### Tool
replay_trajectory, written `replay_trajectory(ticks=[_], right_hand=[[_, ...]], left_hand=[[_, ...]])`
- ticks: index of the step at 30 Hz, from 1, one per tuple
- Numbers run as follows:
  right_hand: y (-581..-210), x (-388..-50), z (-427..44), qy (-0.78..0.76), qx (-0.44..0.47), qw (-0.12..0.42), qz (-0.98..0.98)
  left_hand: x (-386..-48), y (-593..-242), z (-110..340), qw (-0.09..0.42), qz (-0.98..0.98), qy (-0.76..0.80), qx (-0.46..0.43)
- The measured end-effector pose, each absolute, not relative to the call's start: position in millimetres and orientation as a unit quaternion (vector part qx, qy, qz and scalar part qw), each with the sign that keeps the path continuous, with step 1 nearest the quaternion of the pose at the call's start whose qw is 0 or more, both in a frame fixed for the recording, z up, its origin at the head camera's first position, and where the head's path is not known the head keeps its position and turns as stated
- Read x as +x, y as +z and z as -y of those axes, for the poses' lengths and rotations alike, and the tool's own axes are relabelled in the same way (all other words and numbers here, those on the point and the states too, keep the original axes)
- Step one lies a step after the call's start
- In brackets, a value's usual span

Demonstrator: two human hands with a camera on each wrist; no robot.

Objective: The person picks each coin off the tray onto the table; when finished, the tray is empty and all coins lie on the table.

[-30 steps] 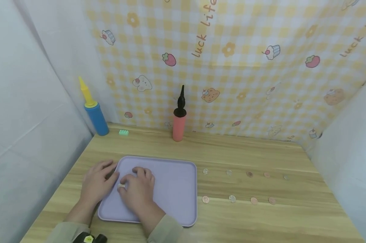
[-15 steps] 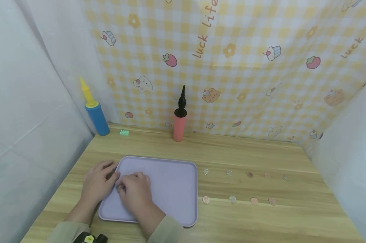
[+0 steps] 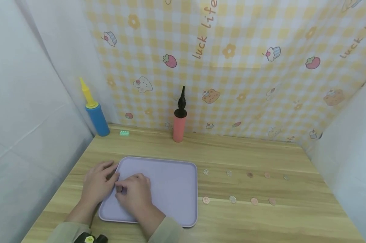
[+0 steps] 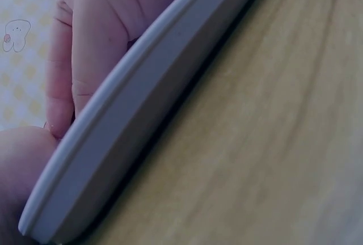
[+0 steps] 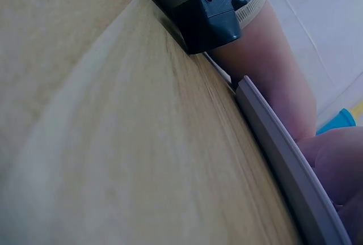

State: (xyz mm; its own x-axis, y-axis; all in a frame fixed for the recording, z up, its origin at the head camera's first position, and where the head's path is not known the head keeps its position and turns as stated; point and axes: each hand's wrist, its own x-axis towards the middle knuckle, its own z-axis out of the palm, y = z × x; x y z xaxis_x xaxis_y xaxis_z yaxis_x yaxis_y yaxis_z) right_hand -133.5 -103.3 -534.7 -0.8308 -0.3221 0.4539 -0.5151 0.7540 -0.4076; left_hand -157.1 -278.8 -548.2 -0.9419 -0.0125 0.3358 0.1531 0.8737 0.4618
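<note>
My right hand [image 3: 135, 194] is over the left part of a lilac tray [image 3: 174, 192]. Between its thumb and index finger it pinches a small coin [image 3: 119, 189], which looks brownish and is mostly covered by the fingers. My left hand [image 3: 97, 182] rests at the tray's left rim, fingers loosely extended and thumb tip touching the edge. In the left wrist view the tray rim [image 4: 130, 80] crosses in front of fingers [image 4: 99, 41]. The right wrist view shows the tray's side [image 5: 289, 160] and the left forearm [image 5: 272, 75], but not the coin.
Two rows of coins, among them a silver coin [image 3: 232, 199] and a copper coin [image 3: 254, 201], lie on the wooden table [image 3: 231, 226] right of the tray. Behind stand a blue-and-yellow pump [image 3: 97, 118], a green toy brick [image 3: 124, 133] and a pink-and-black pump [image 3: 179, 128].
My right hand has drawn slightly left, its fingers curling in closer. The coin between its fingertips has turned and now looks darker. My left hand stays at the rim.
</note>
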Motion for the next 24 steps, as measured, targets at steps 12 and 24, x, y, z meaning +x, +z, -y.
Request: replay_trajectory(ticks=[12,24], right_hand=[[-534.2,-133.3,96.0,0.193,0.285,0.185,0.921],[-539.7,-138.6,97.5,0.134,0.309,0.229,0.913]], left_hand=[[-157.6,-548.5,278.0,0.152,0.956,-0.25,-0.034],[-157.4,-546.4,276.9,0.148,0.955,-0.254,-0.033]])
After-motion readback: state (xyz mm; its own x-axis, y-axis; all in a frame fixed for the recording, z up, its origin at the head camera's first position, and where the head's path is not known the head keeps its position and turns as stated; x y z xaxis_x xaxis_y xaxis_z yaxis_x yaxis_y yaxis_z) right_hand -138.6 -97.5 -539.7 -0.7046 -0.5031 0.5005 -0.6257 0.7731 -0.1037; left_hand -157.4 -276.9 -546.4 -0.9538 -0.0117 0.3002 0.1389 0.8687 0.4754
